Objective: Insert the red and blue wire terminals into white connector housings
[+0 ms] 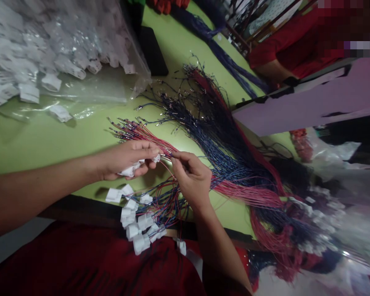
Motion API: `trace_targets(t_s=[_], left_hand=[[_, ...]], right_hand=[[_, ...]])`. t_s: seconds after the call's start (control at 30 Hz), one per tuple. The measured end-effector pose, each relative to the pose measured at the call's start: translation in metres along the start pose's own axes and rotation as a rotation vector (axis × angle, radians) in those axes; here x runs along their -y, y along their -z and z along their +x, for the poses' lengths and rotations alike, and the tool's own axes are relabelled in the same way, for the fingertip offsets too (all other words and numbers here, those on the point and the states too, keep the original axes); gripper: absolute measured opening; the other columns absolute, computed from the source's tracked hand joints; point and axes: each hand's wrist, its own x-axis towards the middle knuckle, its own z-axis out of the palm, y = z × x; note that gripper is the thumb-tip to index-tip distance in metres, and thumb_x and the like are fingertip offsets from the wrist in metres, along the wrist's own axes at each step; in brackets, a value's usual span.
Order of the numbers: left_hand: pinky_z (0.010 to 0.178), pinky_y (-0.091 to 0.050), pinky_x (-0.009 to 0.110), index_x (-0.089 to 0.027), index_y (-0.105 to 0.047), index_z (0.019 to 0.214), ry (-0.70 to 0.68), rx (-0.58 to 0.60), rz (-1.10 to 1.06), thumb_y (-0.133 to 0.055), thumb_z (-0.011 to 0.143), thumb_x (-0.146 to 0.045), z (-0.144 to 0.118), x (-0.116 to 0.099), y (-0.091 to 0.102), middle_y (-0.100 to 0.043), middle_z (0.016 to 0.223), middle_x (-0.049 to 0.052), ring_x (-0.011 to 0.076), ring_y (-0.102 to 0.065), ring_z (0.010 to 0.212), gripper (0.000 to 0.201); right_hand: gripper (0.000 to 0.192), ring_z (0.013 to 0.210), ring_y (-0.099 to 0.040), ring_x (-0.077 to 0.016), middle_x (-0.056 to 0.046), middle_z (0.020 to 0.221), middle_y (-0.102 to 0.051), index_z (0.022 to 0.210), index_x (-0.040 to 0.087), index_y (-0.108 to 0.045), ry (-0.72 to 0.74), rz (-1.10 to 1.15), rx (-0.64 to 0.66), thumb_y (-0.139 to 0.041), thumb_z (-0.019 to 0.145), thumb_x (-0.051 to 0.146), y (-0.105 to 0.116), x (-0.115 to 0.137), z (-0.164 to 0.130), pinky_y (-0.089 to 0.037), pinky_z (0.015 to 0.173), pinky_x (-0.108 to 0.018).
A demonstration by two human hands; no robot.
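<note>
My left hand (pixel 135 158) is closed around several white plastic connectors (pixel 130 169), one of them pinched between thumb and forefinger. Facing it, my right hand (pixel 193 174) pinches a thin wire (pixel 166 155) whose metal tip points at that connector; whether the tip is inside I cannot tell. Behind my hands lies a bundle of red wires (pixel 148 137) with crimped ends. In front of them, white connectors (pixel 138 224) with wires attached are heaped near the table's front edge.
A clear plastic bag (pixel 105 92) of white connectors covers the back left. Blue wire bundles (pixel 203 127) and pink wires (pixel 249 193) stretch rightward across the green table (pixel 15 139). A purple panel (pixel 308 102) stands at right; beyond it is another person's red sleeve (pixel 283 49).
</note>
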Motion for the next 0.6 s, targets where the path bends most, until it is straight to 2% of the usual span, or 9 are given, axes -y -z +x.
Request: trace_targets(t_s=[0.1, 0.2, 0.3, 0.43, 0.5, 0.6], left_hand=[[0.030, -0.024, 0.012, -0.016, -0.059, 0.083, 0.003, 0.004, 0.032, -0.054, 0.094, -0.020, 0.0005, 0.0002, 0.0008, -0.060, 0.067, -0.002, 0.0018, -0.044, 0.034, 0.012], [0.030, -0.025, 0.012, -0.017, -0.059, 0.081, 0.004, 0.062, 0.086, -0.056, 0.093, -0.027, 0.0016, 0.0028, 0.0037, -0.061, 0.068, -0.001, 0.0021, -0.044, 0.036, 0.016], [0.031, -0.025, 0.012, -0.018, -0.060, 0.079, 0.013, 0.104, 0.128, -0.058, 0.093, -0.032, 0.0024, 0.0049, 0.0057, -0.062, 0.069, -0.001, 0.0020, -0.043, 0.036, 0.019], [0.030, -0.023, 0.012, -0.017, -0.059, 0.076, 0.011, 0.067, 0.138, -0.057, 0.092, -0.033, 0.0021, 0.0036, 0.0044, -0.061, 0.069, 0.000, 0.0023, -0.042, 0.037, 0.023], [0.031, -0.023, 0.012, -0.017, -0.059, 0.075, -0.001, 0.043, 0.147, -0.057, 0.092, -0.030, 0.0020, 0.0026, 0.0028, -0.060, 0.068, 0.000, 0.0025, -0.043, 0.037, 0.022], [0.033, -0.025, 0.013, -0.017, -0.062, 0.081, -0.028, 0.021, 0.158, -0.058, 0.091, -0.027, 0.0031, 0.0037, 0.0010, -0.061, 0.067, -0.001, 0.0029, -0.045, 0.037, 0.014]], right_hand=[[0.013, 0.050, -0.052, -0.0084, 0.002, 0.068, -0.068, 0.090, 0.020, -0.070, -0.042, 0.034, 0.010, -0.058, 0.085, 0.020, 0.0000, 0.0000, 0.0008, -0.042, 0.049, -0.023], [0.009, 0.049, -0.049, -0.0085, 0.003, 0.067, -0.065, 0.086, 0.020, -0.067, -0.063, 0.017, -0.004, -0.058, 0.085, 0.022, 0.0010, 0.0001, 0.0009, -0.040, 0.049, -0.024], [0.008, 0.054, -0.050, -0.0100, 0.002, 0.067, -0.063, 0.081, 0.021, -0.066, 0.003, -0.096, 0.006, -0.058, 0.084, 0.021, 0.0005, 0.0008, -0.0008, -0.041, 0.054, -0.025], [0.012, 0.055, -0.048, -0.0106, 0.002, 0.063, -0.059, 0.073, 0.022, -0.063, 0.075, -0.214, 0.078, -0.056, 0.082, 0.016, -0.0019, 0.0036, -0.0036, -0.040, 0.057, -0.026], [0.012, 0.054, -0.047, -0.0104, 0.003, 0.061, -0.057, 0.074, 0.022, -0.062, 0.046, -0.171, 0.093, -0.056, 0.081, 0.016, -0.0023, 0.0057, -0.0035, -0.039, 0.057, -0.025], [0.007, 0.052, -0.046, -0.0093, 0.005, 0.059, -0.054, 0.076, 0.021, -0.062, -0.073, 0.006, 0.126, -0.057, 0.082, 0.019, -0.0016, 0.0085, -0.0004, -0.038, 0.053, -0.024]])
